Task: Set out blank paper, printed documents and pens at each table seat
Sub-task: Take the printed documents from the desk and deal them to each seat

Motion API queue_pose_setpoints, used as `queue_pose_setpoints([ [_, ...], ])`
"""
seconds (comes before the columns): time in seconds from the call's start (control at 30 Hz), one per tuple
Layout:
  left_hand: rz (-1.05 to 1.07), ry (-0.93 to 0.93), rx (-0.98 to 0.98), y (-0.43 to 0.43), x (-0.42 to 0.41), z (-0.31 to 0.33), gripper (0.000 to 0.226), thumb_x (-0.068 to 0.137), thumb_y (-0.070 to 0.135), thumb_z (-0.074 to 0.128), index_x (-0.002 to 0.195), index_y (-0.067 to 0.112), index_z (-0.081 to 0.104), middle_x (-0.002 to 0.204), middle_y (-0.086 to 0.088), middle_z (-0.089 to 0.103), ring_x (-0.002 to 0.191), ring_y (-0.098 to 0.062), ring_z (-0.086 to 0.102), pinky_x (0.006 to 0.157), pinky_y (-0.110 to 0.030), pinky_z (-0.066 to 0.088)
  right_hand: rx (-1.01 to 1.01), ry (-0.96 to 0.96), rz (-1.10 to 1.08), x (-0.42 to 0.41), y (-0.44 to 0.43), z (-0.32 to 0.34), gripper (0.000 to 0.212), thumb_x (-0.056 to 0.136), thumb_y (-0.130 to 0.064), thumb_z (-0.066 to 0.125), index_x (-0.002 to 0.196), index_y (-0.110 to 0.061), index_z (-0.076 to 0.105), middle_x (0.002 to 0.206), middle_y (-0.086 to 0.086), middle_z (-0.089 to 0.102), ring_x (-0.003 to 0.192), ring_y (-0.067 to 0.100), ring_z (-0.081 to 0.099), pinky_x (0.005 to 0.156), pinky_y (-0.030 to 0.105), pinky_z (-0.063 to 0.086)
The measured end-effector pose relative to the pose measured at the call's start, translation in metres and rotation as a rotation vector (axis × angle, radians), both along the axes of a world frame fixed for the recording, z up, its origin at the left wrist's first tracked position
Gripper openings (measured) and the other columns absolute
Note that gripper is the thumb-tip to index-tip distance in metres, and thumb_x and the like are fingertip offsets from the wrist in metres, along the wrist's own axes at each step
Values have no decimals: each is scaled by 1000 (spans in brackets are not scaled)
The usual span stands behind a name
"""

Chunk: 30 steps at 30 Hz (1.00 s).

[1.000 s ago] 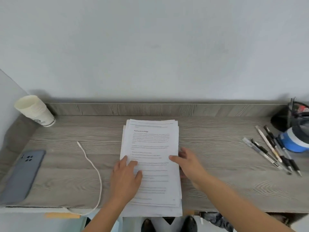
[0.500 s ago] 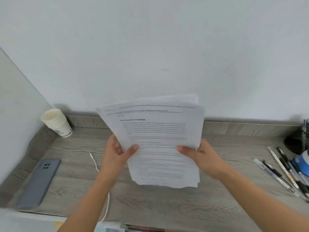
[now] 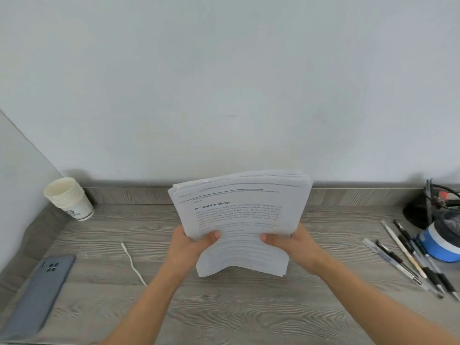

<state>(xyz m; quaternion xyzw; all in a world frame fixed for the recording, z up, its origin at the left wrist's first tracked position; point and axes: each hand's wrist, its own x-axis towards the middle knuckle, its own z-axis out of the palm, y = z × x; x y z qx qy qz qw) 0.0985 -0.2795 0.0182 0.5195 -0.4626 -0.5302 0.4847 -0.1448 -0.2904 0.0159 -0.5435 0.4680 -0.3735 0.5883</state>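
A thick stack of white papers (image 3: 241,215), its top sheet printed and headed "Political Knowledge", is held up off the grey wooden desk (image 3: 224,307), tilted toward me. My left hand (image 3: 189,247) grips its left edge, thumb on the front. My right hand (image 3: 296,245) grips the right edge the same way. The stack's lower edge sags between my hands. Several pens (image 3: 410,257) lie loose on the desk at the right.
A stack of paper cups (image 3: 68,199) stands in the back left corner. A grey phone (image 3: 41,292) lies at the front left, a white cable (image 3: 133,263) beside it. A blue-and-black container (image 3: 443,241) and a dark pen holder (image 3: 433,205) stand at the far right.
The paper stack lay flat on the desk under my hands one second ago. Both hands gripped its sides and lifted it upright off the desk.
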Motion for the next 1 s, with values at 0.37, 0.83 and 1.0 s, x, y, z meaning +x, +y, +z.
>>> queue_pose_setpoints([
  [0.37,40,104,154,15,-2,30,16,94,13,56,107,13,66,94,-4,78,87,-24,74,68,-35,59,110,-48,-104,4,14,16,23,86,-5,67,107,-13,71,102,4,77,95,25,74,76,34,60],
  [0.83,181,391,490,107,11,18,58,76,32,77,123,4,58,111,-18,72,101,-36,69,89,-52,55,445,-204,-108,11,64,0,33,79,-11,66,108,5,69,104,27,72,91,45,71,75,55,60],
  [1.0,294,471,456,141,0,24,56,81,46,57,122,8,64,116,-16,71,106,-34,68,93,-49,52,489,-251,37,7,59,3,27,81,-12,63,102,1,73,107,29,71,93,47,70,76,58,58],
])
